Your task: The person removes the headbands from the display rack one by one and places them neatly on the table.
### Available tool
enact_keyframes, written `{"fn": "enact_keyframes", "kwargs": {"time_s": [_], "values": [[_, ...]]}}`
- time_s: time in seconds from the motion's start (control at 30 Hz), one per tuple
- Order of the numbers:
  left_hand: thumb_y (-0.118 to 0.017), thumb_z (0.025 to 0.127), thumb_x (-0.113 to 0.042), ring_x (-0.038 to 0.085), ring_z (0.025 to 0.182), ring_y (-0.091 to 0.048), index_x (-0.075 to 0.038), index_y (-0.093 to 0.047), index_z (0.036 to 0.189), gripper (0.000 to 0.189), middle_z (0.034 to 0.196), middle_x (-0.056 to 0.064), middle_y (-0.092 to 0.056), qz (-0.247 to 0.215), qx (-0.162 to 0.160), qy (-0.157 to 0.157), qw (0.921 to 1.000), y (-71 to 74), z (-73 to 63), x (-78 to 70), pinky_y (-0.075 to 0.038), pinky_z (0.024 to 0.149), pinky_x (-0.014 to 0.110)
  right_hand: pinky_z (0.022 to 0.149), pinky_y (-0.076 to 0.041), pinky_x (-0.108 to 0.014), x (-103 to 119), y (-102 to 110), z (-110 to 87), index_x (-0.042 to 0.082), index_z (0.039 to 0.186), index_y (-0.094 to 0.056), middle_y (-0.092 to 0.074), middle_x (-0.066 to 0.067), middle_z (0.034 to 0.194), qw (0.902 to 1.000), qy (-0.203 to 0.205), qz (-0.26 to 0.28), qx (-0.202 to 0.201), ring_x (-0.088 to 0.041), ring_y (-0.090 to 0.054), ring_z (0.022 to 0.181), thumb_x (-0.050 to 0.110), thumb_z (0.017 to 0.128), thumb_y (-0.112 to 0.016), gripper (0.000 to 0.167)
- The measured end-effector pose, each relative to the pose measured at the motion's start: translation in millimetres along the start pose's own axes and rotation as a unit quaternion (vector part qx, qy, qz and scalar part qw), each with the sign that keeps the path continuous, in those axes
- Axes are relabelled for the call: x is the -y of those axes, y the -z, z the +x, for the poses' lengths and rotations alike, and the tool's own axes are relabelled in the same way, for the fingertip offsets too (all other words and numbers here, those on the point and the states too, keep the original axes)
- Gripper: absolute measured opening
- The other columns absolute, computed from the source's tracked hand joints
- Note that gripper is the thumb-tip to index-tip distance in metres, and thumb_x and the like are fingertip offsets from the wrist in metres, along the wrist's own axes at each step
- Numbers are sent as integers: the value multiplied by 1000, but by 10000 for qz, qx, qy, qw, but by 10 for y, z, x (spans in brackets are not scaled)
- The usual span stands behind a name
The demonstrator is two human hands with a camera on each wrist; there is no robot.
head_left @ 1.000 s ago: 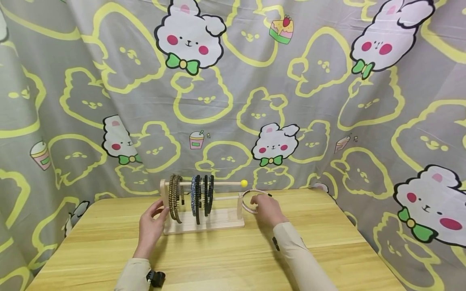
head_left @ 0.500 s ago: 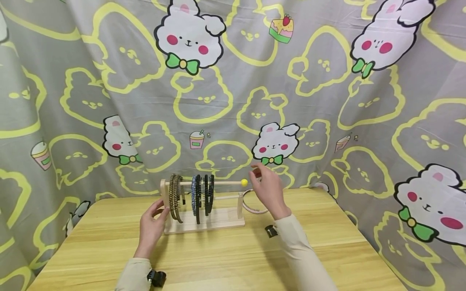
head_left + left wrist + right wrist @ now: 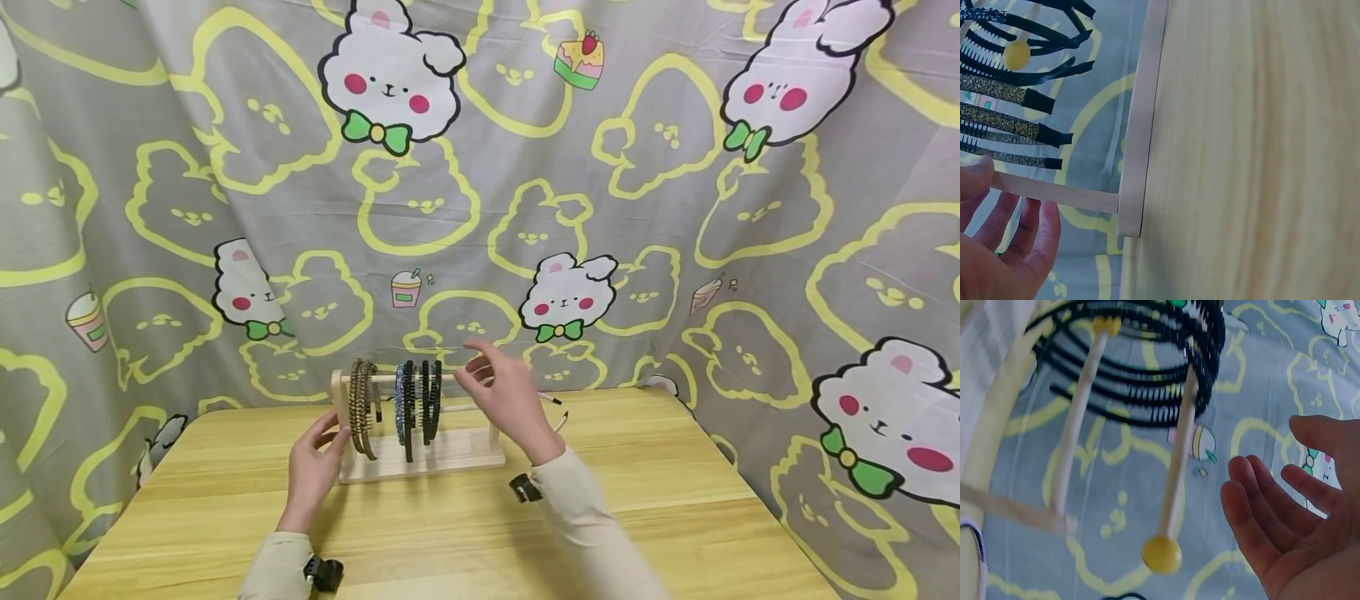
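A wooden rack (image 3: pixel 457 454) stands on the table, with several headbands hung on its upper rod. Glittery brown headbands (image 3: pixel 358 417) hang at the left; a blue glittery headband (image 3: pixel 399 417) and black toothed headbands (image 3: pixel 431 404) hang near the middle. My left hand (image 3: pixel 311 471) grips the rack's left upright (image 3: pixel 1066 192) between thumb and fingers. Over the rod's right end is my right hand (image 3: pixel 506 404), fingers spread and bent, holding nothing. In the right wrist view it is apart from the rod's yellow knob (image 3: pixel 1162 554).
A pale headband (image 3: pixel 981 550) lies on the table beyond the rack's right end, mostly hidden behind my right hand in the head view. The rack also has a lower rod (image 3: pixel 1072 437). A patterned curtain (image 3: pixel 465 208) hangs behind the wooden table (image 3: pixel 660 500).
My right hand let go of the pale headband, rose, and moved left over the rod's right end, hiding the yellow knob in the head view. My left hand stayed on the upright.
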State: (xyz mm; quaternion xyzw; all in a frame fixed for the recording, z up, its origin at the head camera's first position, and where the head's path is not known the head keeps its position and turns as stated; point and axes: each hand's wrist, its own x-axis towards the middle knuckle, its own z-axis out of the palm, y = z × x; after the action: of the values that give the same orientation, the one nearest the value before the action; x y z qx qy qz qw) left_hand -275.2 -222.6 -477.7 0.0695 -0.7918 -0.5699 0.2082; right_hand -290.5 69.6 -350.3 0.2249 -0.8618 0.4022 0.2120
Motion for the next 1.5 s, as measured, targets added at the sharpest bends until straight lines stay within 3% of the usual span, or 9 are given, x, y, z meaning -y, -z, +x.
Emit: {"fn": "enact_keyframes", "kwargs": {"time_s": [0.4,0.77,1.0,1.23,1.33,1.5], "values": [[-62,104,-15,25,117,-57,-6,-57,145,43,143,17,-60,57,131,70,9999,8,1,9,-48,78,9,76,-61,-30,-2,-404,-168,11,139,-60,-78,-4,100,9985,-337,274,342,-15,-74,84,25,99,-71,44],[-62,104,-18,30,121,-57,-5,-57,145,43,144,18,-58,113,179,65,9998,9,0,9,-47,77,8,78,-61,-30,-46,-615,-221,14,138,-61,-77,-6,102,9964,-623,571,95,-17,-74,88,24,100,-69,40],[-61,105,-17,31,122,-57,-6,-56,146,43,145,18,-58,31,208,87,9997,9,13,24,-48,78,9,78,-61,-26,-53,-661,-210,10,137,-61,-76,-8,102,9964,-543,641,-64,-19,-75,88,16,98,-70,40],[-61,105,-21,21,117,-58,-8,-56,147,44,146,16,-57,84,232,90,9997,17,7,26,-48,77,9,79,-61,-26,-34,-651,-211,7,137,-61,-76,-7,102,9960,-538,712,-30,-20,-75,89,16,98,-71,42],[-60,105,-20,30,123,-57,-8,-55,147,44,147,17,-56,54,259,100,9996,23,1,23,-47,77,8,79,-61,-27,-25,-638,-220,7,137,-61,-76,-7,103,9959,-537,733,-21,-21,-75,91,17,98,-72,42],[-61,105,-18,33,124,-57,-6,-55,147,44,147,18,-56,10,256,100,9996,23,4,25,-47,77,8,80,-61,-28,-27,-592,-256,7,137,-61,-76,-8,105,9959,-457,783,-69,-22,-74,94,15,98,-71,41]]}}
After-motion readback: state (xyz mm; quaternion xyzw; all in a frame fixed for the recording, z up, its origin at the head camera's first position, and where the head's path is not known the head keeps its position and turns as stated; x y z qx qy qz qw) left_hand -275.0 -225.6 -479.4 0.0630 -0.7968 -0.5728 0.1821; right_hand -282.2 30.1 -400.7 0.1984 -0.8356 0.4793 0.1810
